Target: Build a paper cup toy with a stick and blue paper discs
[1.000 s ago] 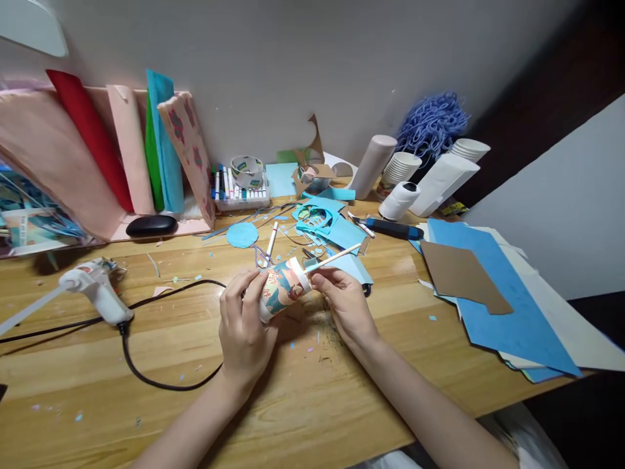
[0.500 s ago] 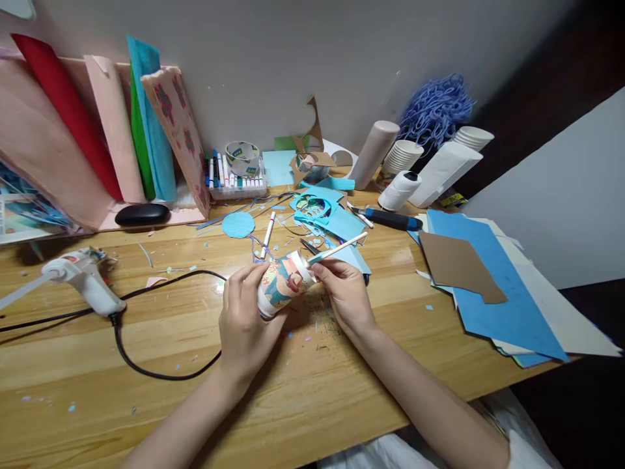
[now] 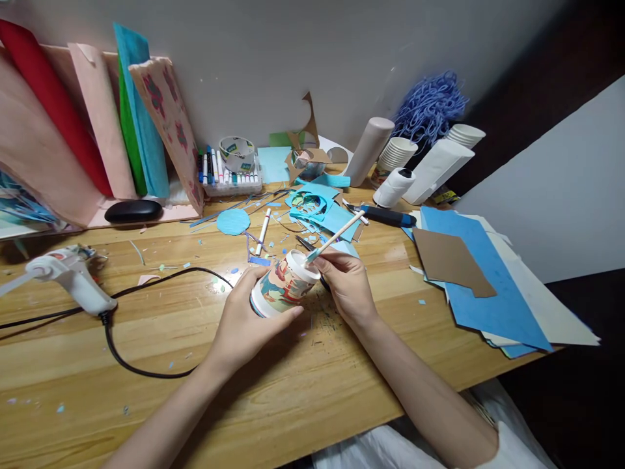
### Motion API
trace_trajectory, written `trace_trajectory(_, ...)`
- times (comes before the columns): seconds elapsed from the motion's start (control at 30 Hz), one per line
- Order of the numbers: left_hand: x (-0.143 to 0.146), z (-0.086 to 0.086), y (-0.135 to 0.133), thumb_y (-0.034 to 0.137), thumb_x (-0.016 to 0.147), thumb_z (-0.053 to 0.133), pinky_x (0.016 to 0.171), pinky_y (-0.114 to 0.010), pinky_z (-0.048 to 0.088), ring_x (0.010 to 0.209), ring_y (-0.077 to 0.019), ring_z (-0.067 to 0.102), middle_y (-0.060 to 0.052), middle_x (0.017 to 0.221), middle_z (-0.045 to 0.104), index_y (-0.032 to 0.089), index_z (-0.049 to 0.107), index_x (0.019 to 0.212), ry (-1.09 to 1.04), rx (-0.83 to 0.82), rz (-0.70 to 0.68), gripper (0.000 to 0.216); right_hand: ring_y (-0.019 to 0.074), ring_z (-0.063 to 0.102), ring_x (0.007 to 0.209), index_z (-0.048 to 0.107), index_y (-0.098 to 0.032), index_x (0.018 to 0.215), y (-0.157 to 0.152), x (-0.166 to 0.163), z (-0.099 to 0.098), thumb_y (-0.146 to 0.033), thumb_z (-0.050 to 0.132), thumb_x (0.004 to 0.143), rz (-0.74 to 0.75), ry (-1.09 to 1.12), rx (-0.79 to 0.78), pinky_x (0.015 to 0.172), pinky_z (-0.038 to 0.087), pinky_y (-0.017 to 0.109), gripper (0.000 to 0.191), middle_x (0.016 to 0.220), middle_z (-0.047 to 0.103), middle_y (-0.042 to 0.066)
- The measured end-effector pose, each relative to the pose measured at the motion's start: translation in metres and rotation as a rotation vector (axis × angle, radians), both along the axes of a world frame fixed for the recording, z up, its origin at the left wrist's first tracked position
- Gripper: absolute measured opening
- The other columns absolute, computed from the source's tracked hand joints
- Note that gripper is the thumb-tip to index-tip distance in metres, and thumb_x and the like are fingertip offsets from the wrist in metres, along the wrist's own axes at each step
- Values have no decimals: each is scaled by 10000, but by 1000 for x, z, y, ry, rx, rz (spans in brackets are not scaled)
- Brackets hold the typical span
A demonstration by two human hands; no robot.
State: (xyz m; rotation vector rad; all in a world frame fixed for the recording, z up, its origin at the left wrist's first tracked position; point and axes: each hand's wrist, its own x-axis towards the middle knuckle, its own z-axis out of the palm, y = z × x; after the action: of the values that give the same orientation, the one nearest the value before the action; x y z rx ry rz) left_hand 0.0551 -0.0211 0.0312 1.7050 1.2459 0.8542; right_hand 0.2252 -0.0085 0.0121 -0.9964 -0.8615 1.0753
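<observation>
Over the middle of the table, my left hand (image 3: 239,326) is wrapped round a printed paper cup (image 3: 286,284). The cup leans, its white ringed end up and to the right, and a strip of blue shows at its lower end. A pale wooden stick (image 3: 342,231) slants up from the white end, with light blue material round its foot. At that foot, my right hand (image 3: 349,286) pinches the stick with thumb and fingers beside the cup's rim. Behind the right hand lie partly hidden scissors (image 3: 306,243).
A white glue gun (image 3: 78,280) and its black cable lie left. Blue paper scraps (image 3: 336,218), a blue disc (image 3: 233,222) and a marker (image 3: 263,232) lie behind the hands. A utility knife (image 3: 388,215) and stacked sheets (image 3: 483,312) are right; stacked cups (image 3: 398,153) stand behind.
The cup has turned more upright in my left hand, so its white end shows more from above. The stick points more steeply up. The view has shifted slightly right.
</observation>
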Motion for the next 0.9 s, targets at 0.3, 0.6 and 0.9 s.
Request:
trace_trajectory(0.3, -3, 2, 6, 401, 617, 740, 696, -257, 469, 782, -176, 606, -60, 929, 674, 132, 583, 1018, -206, -410, -163, 507, 124, 602, 696, 731, -229, 690, -1, 1, 2, -284, 778, 614, 44, 46, -30, 688, 482, 259, 105, 724, 674, -13)
trace_trajectory(0.6, -7, -1, 4, 401, 616, 743, 788, -270, 437, 907, -208, 589, -93, 1045, 656, 129, 597, 1093, -486, -735, -296, 569, 107, 577, 635, 728, -246, 640, -1, 3, 8, -295, 817, 534, 132, 176, -100, 665, 457, 243, 147, 684, 686, -29)
trace_trajectory(0.9, -11, -3, 2, 369, 554, 769, 762, -257, 443, 874, -201, 598, -94, 1028, 663, 135, 622, 1071, -672, -936, -401, 586, 93, 551, 612, 724, -250, 632, -5, 4, 20, -291, 830, 505, 245, 226, -87, 610, 458, 224, 170, 683, 651, -30)
